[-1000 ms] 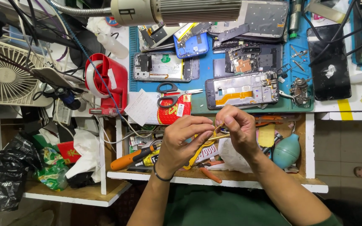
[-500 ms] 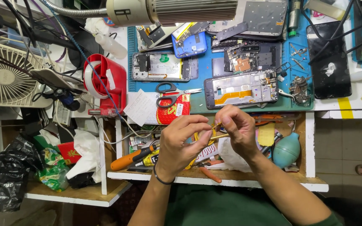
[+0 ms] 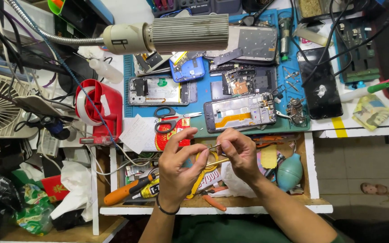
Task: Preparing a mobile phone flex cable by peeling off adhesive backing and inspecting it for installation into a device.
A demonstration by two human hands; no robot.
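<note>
Both hands work close together above an open wooden drawer [image 3: 309, 180] below the tabletop [image 3: 365, 128], likely so that anything dropped lands among the tools there. The left hand [image 3: 178, 168] and the right hand [image 3: 239, 155] are each pinched shut on a slim, brass-coloured, tweezer-like metal tool [image 3: 216, 154]; its fine tip shows between the thumbs, its yellowish shaft runs underneath, and whether anything sits in the tip is too small to tell. Behind the hands lies a blue work mat [image 3: 203, 92] with an opened phone frame showing an orange flex strip [image 3: 239, 112], kept within easy reach. Red-handled scissors [image 3: 169, 119] rest beside it, and a teal rubber air-blower bulb [image 3: 290, 171] lies in the drawer.
</note>
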